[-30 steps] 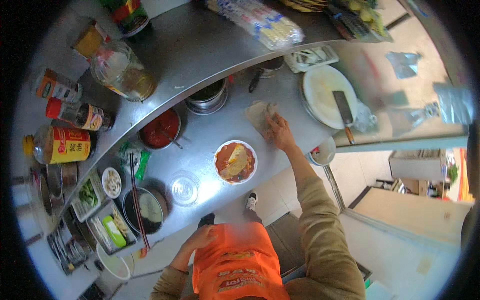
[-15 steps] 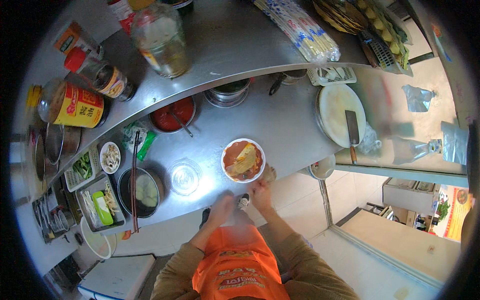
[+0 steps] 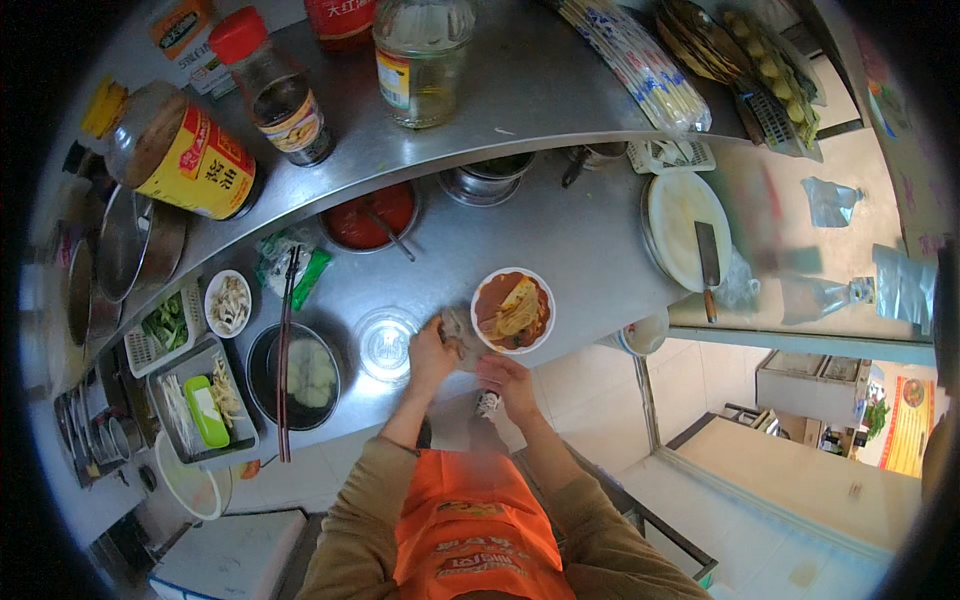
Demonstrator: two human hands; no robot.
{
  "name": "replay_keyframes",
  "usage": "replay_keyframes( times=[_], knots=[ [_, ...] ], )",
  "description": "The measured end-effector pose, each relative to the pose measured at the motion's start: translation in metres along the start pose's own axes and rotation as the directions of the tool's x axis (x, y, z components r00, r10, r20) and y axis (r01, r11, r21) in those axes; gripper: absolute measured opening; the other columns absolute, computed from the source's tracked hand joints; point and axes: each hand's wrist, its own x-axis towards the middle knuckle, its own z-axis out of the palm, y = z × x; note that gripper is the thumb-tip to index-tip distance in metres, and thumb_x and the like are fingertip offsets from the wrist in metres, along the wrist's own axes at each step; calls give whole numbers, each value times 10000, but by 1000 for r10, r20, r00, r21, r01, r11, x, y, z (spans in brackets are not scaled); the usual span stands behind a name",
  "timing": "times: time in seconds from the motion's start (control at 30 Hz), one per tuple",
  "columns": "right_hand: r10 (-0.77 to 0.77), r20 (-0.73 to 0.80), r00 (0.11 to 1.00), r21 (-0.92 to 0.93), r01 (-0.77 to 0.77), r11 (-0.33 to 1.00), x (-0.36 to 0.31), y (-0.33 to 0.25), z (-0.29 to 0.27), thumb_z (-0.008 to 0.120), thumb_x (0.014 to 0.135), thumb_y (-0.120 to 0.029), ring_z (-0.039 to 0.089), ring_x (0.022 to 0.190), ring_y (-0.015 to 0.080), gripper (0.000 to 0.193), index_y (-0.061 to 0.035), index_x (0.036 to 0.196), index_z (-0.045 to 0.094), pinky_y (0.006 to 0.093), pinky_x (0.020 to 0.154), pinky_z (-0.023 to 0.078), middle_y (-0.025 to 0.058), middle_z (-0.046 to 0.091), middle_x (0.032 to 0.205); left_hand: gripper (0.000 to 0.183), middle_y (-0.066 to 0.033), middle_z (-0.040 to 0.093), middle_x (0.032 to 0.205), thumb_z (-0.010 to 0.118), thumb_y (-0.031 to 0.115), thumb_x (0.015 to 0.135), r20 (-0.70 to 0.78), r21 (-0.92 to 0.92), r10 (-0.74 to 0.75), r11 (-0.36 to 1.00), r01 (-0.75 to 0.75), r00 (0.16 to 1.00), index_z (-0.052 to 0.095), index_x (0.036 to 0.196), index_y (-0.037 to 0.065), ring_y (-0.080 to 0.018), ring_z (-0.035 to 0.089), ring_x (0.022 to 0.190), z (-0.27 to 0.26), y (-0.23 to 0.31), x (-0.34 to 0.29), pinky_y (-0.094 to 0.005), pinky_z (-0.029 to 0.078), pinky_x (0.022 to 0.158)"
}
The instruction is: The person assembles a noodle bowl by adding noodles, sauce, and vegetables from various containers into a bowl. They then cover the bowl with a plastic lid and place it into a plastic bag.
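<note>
A white round bowl (image 3: pixel 546 310) of red-brown soup, with pale yellowish folded food on top, stands on the steel counter ahead of my hands. Just left of the bowl, my left hand (image 3: pixel 430 356) grips a crumpled see-through piece of plastic (image 3: pixel 460 338), which looks like a thin bag or film. My right hand (image 3: pixel 512 384) is closed at the plastic's near side, below the bowl, its fingertips pinched together. A clear round plastic lid (image 3: pixel 386 346) lies flat on the counter left of my left hand.
Chopsticks (image 3: pixel 287 370) lie across a dark pot (image 3: pixel 325 420) of pale slices. Behind stand a pot of red sauce (image 3: pixel 350 228) and a small bowl of mushrooms (image 3: pixel 229 304). A cleaver (image 3: pixel 707 258) rests on a round board (image 3: pixel 672 215) at right. Bottles (image 3: pixel 200 160) line the raised shelf.
My left hand has moved forward and up to the counter. The crumpled plastic has gone from the bowl's right side to its left, between both hands. The view has shifted slightly.
</note>
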Motion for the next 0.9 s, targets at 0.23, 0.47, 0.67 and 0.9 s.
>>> replay_keyframes(
  times=[0.23,0.47,0.67,0.9],
  knots=[
    [-74,-230,970,335,150,930,-6,-24,-12,621,990,-151,701,860,203,110,-49,1030,629,324,760,577,87,707,955,379,-235,683,1057,641,56,883,-134,-67,113,990,-122,985,582,1255,9,-442,648,1000,0,11,85,-499,520,892],
    [-90,-254,963,312,169,935,0,-28,-26,612,1002,-111,704,875,212,70,-43,1019,616,334,802,583,82,701,956,333,-168,623,1207,617,81,898,24,328,423,852,-407,906,695,1222,85,-374,565,1144,41,-12,116,-461,488,989],
    [-98,-174,980,334,152,930,-1,-35,-36,609,999,-95,696,901,201,82,-33,1053,615,325,815,582,79,692,966,261,-157,651,1057,688,-11,788,186,275,417,847,-455,889,752,1035,47,-367,624,1002,16,-5,96,-429,525,910],
    [-56,-151,987,262,94,960,-4,-40,-45,615,999,-125,686,914,195,129,-34,1091,614,319,822,575,87,689,999,340,-143,614,1024,687,5,806,252,171,407,874,-455,878,768,1121,104,-332,620,993,-28,42,109,-413,516,928]
  ],
)
